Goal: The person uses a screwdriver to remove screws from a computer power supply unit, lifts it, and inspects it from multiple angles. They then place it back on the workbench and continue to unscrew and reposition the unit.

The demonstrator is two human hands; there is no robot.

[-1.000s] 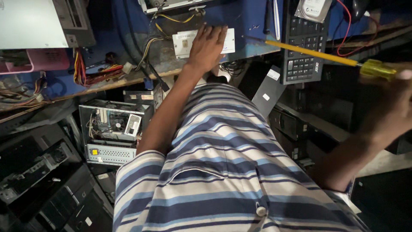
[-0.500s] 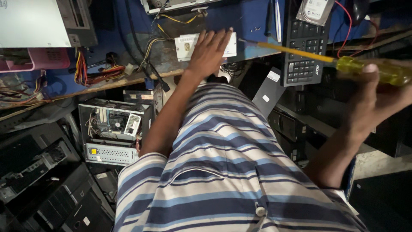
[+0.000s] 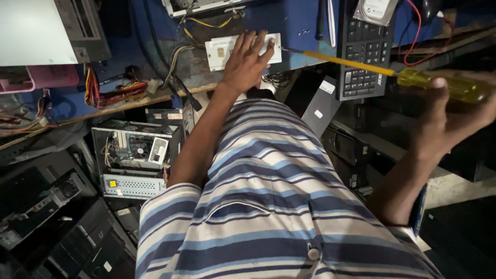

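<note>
My left hand (image 3: 247, 62) lies flat with spread fingers on a white rectangular drive-like unit (image 3: 219, 51) that rests on the blue workbench (image 3: 294, 23). My right hand (image 3: 449, 111) grips the yellow translucent handle of a long screwdriver (image 3: 361, 64). Its yellow shaft points left, and the tip sits at the right end of the white unit, close to my left fingertips. My striped shirt fills the lower middle of the view.
A black keyboard (image 3: 364, 49) stands on the bench beside a hard drive (image 3: 374, 10). An open computer case (image 3: 137, 155) lies on the floor at left, among more dark cases. Bundles of coloured wires (image 3: 111, 93) hang off the bench edge.
The screwdriver and my right hand have shifted left and slightly down, bringing the tip up to the white unit. My left hand has stayed on the unit, and the view has tilted a little.
</note>
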